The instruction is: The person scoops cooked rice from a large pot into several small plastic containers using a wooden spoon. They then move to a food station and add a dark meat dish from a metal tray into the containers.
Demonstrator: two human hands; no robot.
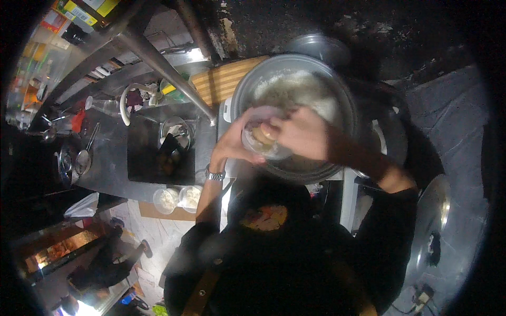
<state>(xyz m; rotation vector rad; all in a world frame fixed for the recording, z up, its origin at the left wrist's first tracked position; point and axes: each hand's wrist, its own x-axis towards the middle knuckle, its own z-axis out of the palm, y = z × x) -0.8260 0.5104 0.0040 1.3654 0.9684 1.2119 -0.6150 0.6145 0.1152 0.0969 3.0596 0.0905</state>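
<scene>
A clear plastic bowl (249, 138) is held in my left hand (233, 142), its rim tilted over a large metal pot (294, 59). My right hand (304, 132) is blurred and reaches over that bowl, its fingers at a round, yellowish thing (263, 136) inside; whether this is a utensil or food I cannot tell. White grains that look like cooked rice (306, 89) lie in the big pot, partly behind steam or haze. Two clear tubs of white food (168, 197) (191, 195) stand on the counter's near edge, left of my left forearm.
A striped wooden board (221, 83) lies behind the pot. On the steel counter (108, 158) are a black tray or mat (142, 158), a round glass or metal container (176, 132) and a handled strainer (83, 162). A metal post (166, 75) slants above. Another person (114, 256) is at lower left.
</scene>
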